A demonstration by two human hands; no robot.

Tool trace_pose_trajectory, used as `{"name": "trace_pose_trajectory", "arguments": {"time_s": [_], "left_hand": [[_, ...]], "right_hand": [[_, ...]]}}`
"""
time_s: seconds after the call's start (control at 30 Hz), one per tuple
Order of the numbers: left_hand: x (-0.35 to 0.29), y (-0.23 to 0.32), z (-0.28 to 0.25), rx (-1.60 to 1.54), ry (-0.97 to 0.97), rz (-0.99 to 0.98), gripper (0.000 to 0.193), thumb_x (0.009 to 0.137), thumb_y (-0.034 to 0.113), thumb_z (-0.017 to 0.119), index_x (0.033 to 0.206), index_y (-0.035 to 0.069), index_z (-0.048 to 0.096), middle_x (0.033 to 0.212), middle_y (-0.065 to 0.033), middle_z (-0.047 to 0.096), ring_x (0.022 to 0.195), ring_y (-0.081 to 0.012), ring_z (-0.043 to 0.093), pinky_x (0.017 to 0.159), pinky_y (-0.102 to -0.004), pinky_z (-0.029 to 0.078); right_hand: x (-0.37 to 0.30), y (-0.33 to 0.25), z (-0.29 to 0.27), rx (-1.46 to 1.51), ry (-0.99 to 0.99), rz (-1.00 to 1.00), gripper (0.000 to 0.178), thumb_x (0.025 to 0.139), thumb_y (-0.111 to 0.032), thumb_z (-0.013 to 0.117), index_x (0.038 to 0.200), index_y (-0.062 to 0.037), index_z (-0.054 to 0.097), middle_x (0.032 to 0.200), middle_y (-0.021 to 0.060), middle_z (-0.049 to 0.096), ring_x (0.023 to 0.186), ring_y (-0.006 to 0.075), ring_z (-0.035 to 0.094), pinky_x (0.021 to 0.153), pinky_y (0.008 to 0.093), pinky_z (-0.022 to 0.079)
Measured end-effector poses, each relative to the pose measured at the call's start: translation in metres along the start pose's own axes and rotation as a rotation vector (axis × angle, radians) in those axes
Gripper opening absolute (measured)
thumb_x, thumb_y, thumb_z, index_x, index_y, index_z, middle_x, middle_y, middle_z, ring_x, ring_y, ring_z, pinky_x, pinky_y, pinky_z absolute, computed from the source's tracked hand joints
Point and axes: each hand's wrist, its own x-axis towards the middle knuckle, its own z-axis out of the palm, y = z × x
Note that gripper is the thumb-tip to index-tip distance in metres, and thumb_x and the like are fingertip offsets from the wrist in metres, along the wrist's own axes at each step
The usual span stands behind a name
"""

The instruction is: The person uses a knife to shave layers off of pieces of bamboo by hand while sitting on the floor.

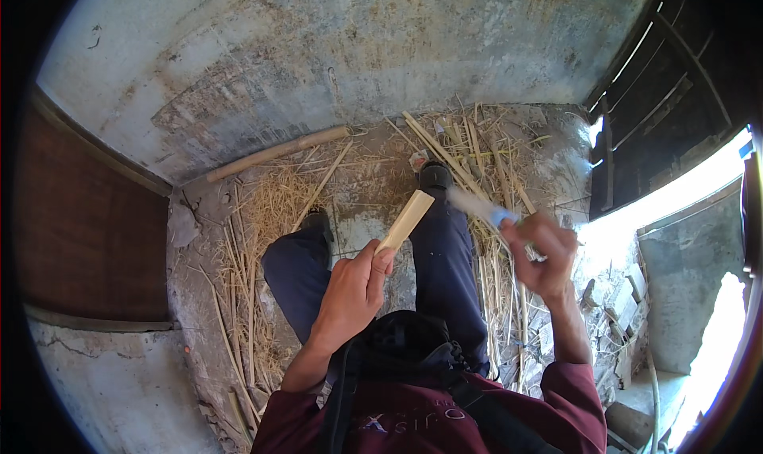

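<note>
Down at picture centre, left hand (352,289) wrapped around the lower end of a flat pale wooden strip (407,220), fingers curled together and clamped on it, thumb pressed along the near side. Strip tilted up toward one o'clock from the fist, free end hanging over the gap between the two dark-trousered knees. Right hand (543,255) at three o'clock from the strip, well apart from it, fingers closed tight on the handle of a blade (477,205); blade smeared by motion blur, pale and bluish near the grip, tip aimed toward ten o'clock and ending just beside the strip's upper end, whether touching it impossible to tell. Beneath both hands, blue trousers (445,255) and two dark shoes, one shoe (435,173) at twelve o'clock from the strip, the other (318,220) at nine o'clock. All around the legs, loose straw and split stalks (262,216) strewn over a rough concrete floor (366,192), thickest at nine o'clock and again at three o'clock behind the right forearm. Long round pole (278,154) lying at eleven o'clock along the foot of a stained grey wall (318,49). Brown wooden panel (79,224) at nine o'clock near the rim. Dark slatted shutter (660,96) at two o'clock, bright daylight spilling in below it. Rubble and broken blocks (620,295) at four o'clock beside the right elbow. Maroon sleeves and a black strap (342,406) at six o'clock.
</note>
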Motion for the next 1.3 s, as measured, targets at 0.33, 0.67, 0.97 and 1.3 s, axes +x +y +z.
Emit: {"name": "trace_pose_trajectory", "arguments": {"time_s": [0.33,0.67,0.97,1.3], "left_hand": [[0.0,0.005,0.003,-0.015,0.001,0.043,0.033,0.118,0.026,0.047,0.102,-0.001,0.058,0.068,-0.0141,0.056,0.054,-0.0346,0.06,0.056,-0.0439,0.045],[0.003,0.007,0.002,0.01,0.02,0.061,0.036,0.118,0.026,0.048,0.098,-0.002,0.059,0.067,-0.0154,0.056,0.054,-0.0375,0.06,0.056,-0.0451,0.044],[0.006,0.002,0.0,0.004,0.028,0.011,0.035,0.118,0.026,0.048,0.099,-0.001,0.059,0.065,-0.0152,0.055,0.053,-0.0363,0.058,0.055,-0.0445,0.043],[0.008,0.0,-0.007,-0.011,0.056,0.026,0.037,0.118,0.027,0.048,0.096,0.0,0.058,0.063,-0.0113,0.051,0.051,-0.0272,0.052,0.054,-0.0401,0.039]], "right_hand": [[-0.01,-0.022,0.016,0.095,-0.152,-0.073,0.018,0.085,-0.016,0.089,0.102,-0.0152,0.081,0.075,0.0,0.063,0.049,0.0153,0.059,0.041,0.0341,0.04],[-0.007,-0.021,0.019,0.011,-0.13,-0.064,0.012,0.087,-0.013,0.087,0.097,-0.0132,0.08,0.072,0.0006,0.063,0.049,0.0167,0.06,0.041,0.0347,0.042],[0.005,-0.014,0.017,0.037,-0.029,0.005,0.012,0.087,-0.01,0.086,0.096,-0.0102,0.079,0.072,0.0018,0.064,0.048,0.0182,0.058,0.043,0.035,0.044],[0.015,-0.018,0.021,-0.061,0.03,-0.092,0.017,0.082,-0.009,0.089,0.096,-0.0105,0.079,0.074,0.0025,0.065,0.053,0.0193,0.062,0.046,0.0349,0.045]]}}
